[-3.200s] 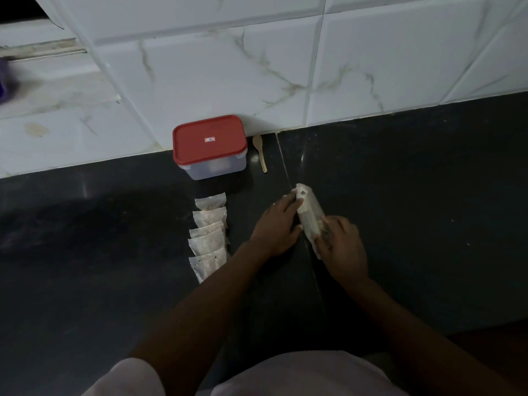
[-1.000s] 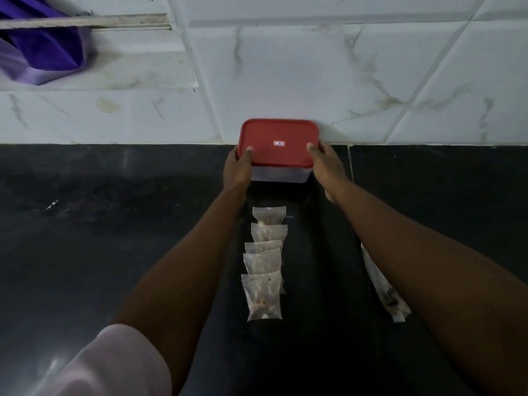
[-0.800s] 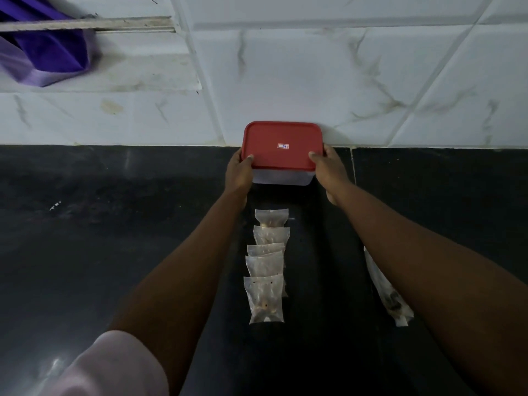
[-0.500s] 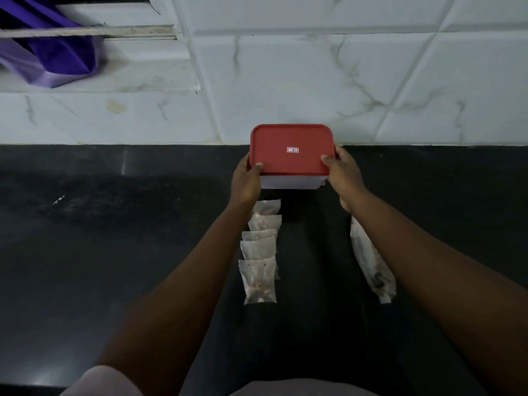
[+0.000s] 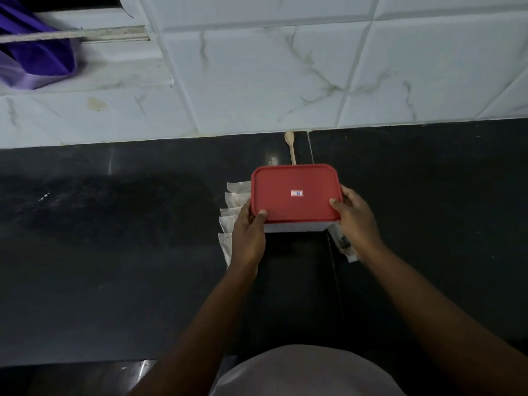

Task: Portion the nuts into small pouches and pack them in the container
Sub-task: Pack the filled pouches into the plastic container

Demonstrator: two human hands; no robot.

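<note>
The left hand and the right hand are clamped on the two short sides of the container, fingers wrapped down its walls and a thumb laid on each near corner of the red lid, so both hands are occupied with that one thing. The container is held level and seems to be raised off the dark tabletop, though contact underneath cannot be confirmed. The lid is seated shut, and nothing of the inside is shown. A row of small filled pouches is laid just to the left of the container, its right edges hidden under the lid and the left hand. A larger nut bag is seen at the container's near right corner, partly covered by the right hand. A wooden spoon is lying just behind the container, towards the tiled wall. The packing step is judged not yet begun. If the container is lowered where it hangs, the pouches could be pinned or pushed out of line by its left edge, and the nut bag could be dragged by the right wrist. If the lid is prised off in mid-air, the base could be tilted or dropped.
</note>
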